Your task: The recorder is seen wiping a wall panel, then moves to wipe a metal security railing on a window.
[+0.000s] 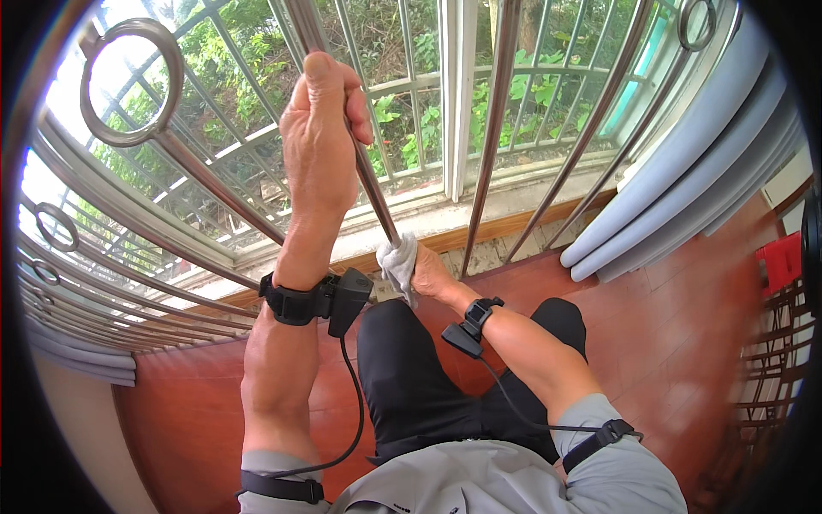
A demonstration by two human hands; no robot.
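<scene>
Here, nearest you, your right hand [431, 272] is closed around a white cloth [399, 261], and the cloth is wrapped on the bar [370, 176] close to its foot. That hand sits at about 6 o'clock of the bar's visible run, just above your knees in the black trousers [411, 377]. The bar's long axis climbs from there toward 11 o'clock, leaning left as it rises. That line is the one that counts: any slide of the cloth has to follow it, up and slightly left.

Higher on the same bar, your left hand [321, 137] is clenched on the metal, thumb up, at about 11 o'clock from the cloth. It is well apart from the right hand, and bare bar shows between the two. The right hand is the one on the cloth; the left only holds the bar.

To the right, at 3 o'clock of the cloth, the next bar [488, 146] stands near, with a clear gap between. Below the cloth's 6 o'clock the sill [479, 224] and its wooden edge close off the downward run almost at once. Left of the bar, slanting rails [214, 184] fan away toward 9 o'clock, ending in a ring [133, 81]. Beyond all the bars lie the window frame [458, 94] and green leaves [531, 86]. Grey curtains [685, 171] hang at 2 o'clock, well clear.
</scene>
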